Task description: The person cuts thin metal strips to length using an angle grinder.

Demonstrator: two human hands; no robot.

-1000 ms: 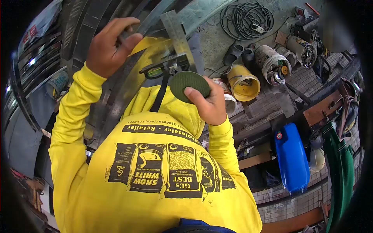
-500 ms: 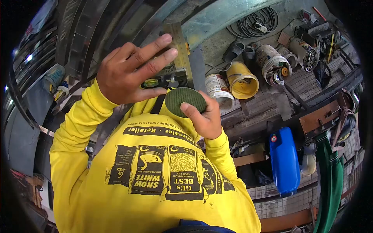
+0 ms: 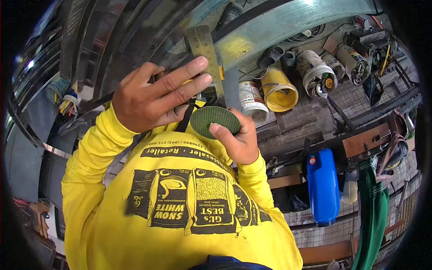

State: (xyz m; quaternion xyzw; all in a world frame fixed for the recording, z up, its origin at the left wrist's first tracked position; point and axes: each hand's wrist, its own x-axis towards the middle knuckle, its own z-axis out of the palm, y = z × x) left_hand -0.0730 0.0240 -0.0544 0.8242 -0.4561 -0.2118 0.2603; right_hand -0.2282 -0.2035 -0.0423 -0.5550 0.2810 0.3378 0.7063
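My left hand (image 3: pixel 155 92) has two fingers stretched out to the right, the thumb below them. Behind its fingertips is a metal ruler (image 3: pixel 202 42) that appears to be the blade of a square, its body mostly hidden by the hand. I cannot make out the hand gripping it. A round green abrasive disc (image 3: pixel 209 118) with a ribbed face is in my right hand (image 3: pixel 243 139), thumb pressed on its face and fingers behind. The disc's left edge lies close to my left thumb, in front of my yellow shirt (image 3: pixel 180 243).
Curved metal sheet (image 3: pixel 274 29) crosses the top, with dark metal bars (image 3: pixel 90 49) at upper left. A yellow bucket (image 3: pixel 288 96), a white bucket (image 3: pixel 252 96) and several other containers stand right. A blue jerrycan (image 3: pixel 321 189) and green cloth (image 3: pixel 373 211) lie lower right.
The view has shifted, so the curved sheet sits lower and covers most of the coiled cable. My left fingers have moved slightly down and the thumb has drawn back. The disc stays in my right hand.
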